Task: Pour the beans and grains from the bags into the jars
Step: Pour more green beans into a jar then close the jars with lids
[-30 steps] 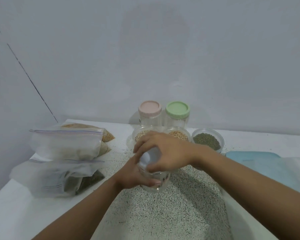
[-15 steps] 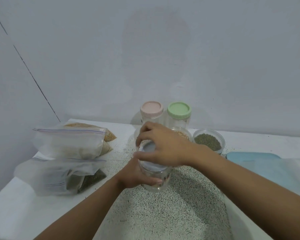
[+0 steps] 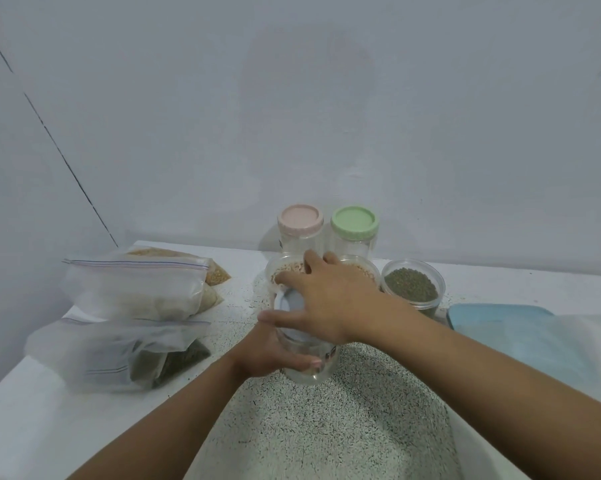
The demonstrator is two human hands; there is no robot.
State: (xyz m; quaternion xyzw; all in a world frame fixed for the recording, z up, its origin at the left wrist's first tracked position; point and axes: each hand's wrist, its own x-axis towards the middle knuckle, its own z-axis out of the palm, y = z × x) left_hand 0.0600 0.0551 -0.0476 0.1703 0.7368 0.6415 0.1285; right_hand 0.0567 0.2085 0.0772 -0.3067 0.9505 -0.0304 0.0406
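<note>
Along the left edge of the white speckled tabletop (image 3: 327,427), the clear zip-top plastic bags (image 3: 132,289) of grains and beans lie stacked and slack. Pulling one from beneath could make the pile slide.

Mid-tabletop, the left hand (image 3: 271,351) has its grip wrapped round the body of the clear plastic jar (image 3: 313,374). The right hand (image 3: 330,299) spreads its grip round the jar's pale blue round lid (image 3: 290,301). Its fingers reach over the open round clear tubs (image 3: 411,262) just behind, so a sharp twist, or a lid letting go suddenly, could knock one and scatter its fill. The smooth jar might also turn in the left grip.

Counted:
- **Bags:** two zip seals show, with more bags possibly beneath.
- **Held jar:** one.
- **Lidded clear jars at the far edge:** two, the pink-lidded jar (image 3: 299,230) and the green-lidded jar (image 3: 354,230).
- **Open tubs:** three.
- **At the right edge:** one pale blue flat plastic piece (image 3: 500,320).
</note>
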